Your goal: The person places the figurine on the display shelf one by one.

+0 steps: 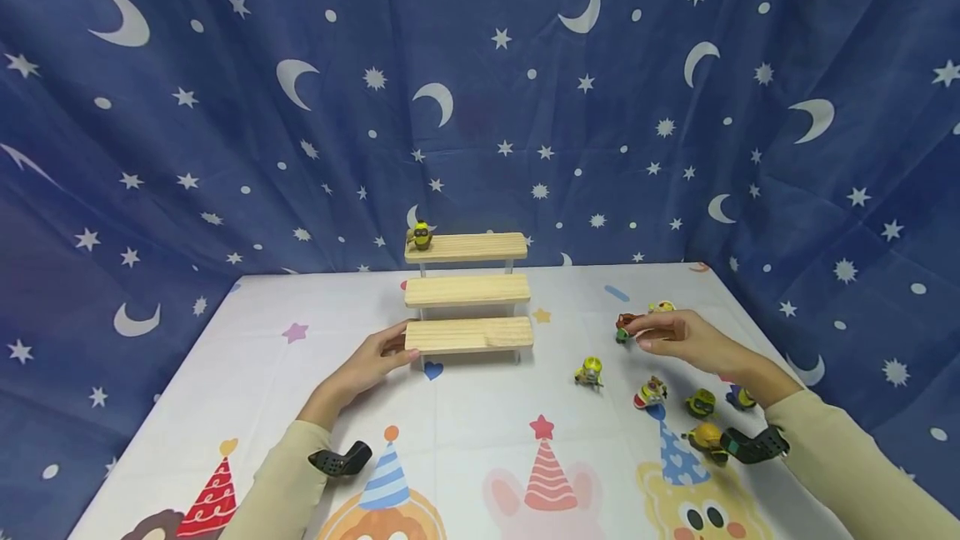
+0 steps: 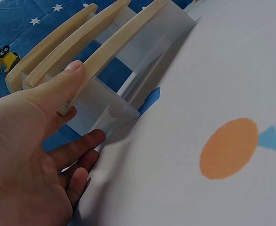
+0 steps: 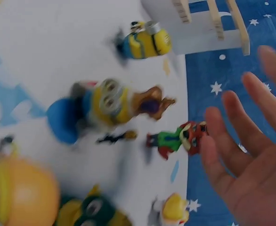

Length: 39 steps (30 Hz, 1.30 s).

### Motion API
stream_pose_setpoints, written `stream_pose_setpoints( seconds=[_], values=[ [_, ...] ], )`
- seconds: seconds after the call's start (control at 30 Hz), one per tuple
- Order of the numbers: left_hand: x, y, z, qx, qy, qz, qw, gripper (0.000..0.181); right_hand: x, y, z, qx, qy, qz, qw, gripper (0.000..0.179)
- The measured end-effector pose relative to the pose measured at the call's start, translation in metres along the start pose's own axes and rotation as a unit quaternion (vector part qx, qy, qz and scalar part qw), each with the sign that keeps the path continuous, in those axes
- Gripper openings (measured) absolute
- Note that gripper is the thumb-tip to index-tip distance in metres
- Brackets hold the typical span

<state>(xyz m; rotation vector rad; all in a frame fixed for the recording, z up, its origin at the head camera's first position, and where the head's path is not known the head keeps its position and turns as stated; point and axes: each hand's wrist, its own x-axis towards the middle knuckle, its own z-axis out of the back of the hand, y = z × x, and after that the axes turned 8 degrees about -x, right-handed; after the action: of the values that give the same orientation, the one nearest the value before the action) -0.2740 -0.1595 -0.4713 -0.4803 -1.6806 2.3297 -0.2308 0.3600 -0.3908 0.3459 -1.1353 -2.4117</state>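
A three-tier wooden display stand (image 1: 468, 336) with clear side supports stands near the table's back. My left hand (image 1: 375, 363) grips the left end of its lowest shelf; in the left wrist view the thumb (image 2: 74, 68) lies along the plank and the other fingers are beneath it. A small yellow figurine with goggles (image 1: 422, 235) stands at the left end of the top shelf. On the right, my right hand (image 1: 678, 338) reaches over the table, fingers spread, right at the head of a red fox figurine in a green shirt (image 3: 175, 139). Nothing is in its grasp.
Nearer the stand is a yellow goggled figurine (image 1: 590, 372). Several others are scattered below the right forearm, among them one in red and white (image 1: 650, 392) and one with an orange top (image 1: 707, 437). A white-and-yellow figurine (image 1: 662, 307) stands behind the right hand. A starry blue curtain (image 1: 480, 140) hangs behind.
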Motion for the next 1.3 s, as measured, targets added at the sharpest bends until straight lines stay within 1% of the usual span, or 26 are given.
stream_pose_setpoints(
  seconds=[0.03,0.1,0.17,0.33,0.47,0.53,0.73,0.97,1.13,1.3],
  values=[
    [0.0,0.0,0.0,0.0,0.0,0.0,1.0,0.079,-0.004,-0.002,0.0,0.004,0.016,0.008,0.9998,0.039],
    [0.0,0.001,-0.001,-0.001,0.001,0.0,1.0,0.079,-0.01,-0.007,0.0,-0.007,0.045,0.022,0.9987,0.039],
    [0.0,0.002,-0.002,0.004,0.0,-0.002,1.0,0.079,-0.014,-0.01,-0.001,-0.019,0.067,0.027,0.9972,0.039],
    [0.0,0.002,0.0,0.012,-0.002,-0.002,0.9999,0.08,-0.017,-0.017,-0.002,-0.044,0.092,0.006,0.9948,0.04],
    [-0.002,0.001,0.003,0.003,0.0,-0.003,1.0,0.08,-0.015,-0.023,-0.007,-0.057,0.118,-0.001,0.9914,0.037],
    [-0.002,0.001,0.003,0.0,0.003,-0.005,1.0,0.08,-0.015,-0.025,-0.01,-0.06,0.124,-0.006,0.9904,0.035],
    [0.0,0.001,0.001,-0.001,0.01,-0.009,0.9999,0.08,-0.019,-0.028,-0.014,-0.062,0.12,-0.016,0.9906,0.031],
    [0.001,0.0,0.002,-0.001,0.006,-0.01,0.9999,0.081,-0.022,-0.025,-0.017,-0.048,0.117,-0.011,0.9919,0.031],
    [-0.001,0.001,0.002,-0.002,0.006,-0.008,0.9999,0.081,-0.022,-0.024,-0.021,-0.052,0.105,-0.006,0.9931,0.029],
    [-0.001,0.0,0.001,0.001,0.009,-0.014,0.9999,0.081,-0.022,-0.018,-0.019,-0.057,0.088,-0.011,0.9944,0.034]
  ],
)
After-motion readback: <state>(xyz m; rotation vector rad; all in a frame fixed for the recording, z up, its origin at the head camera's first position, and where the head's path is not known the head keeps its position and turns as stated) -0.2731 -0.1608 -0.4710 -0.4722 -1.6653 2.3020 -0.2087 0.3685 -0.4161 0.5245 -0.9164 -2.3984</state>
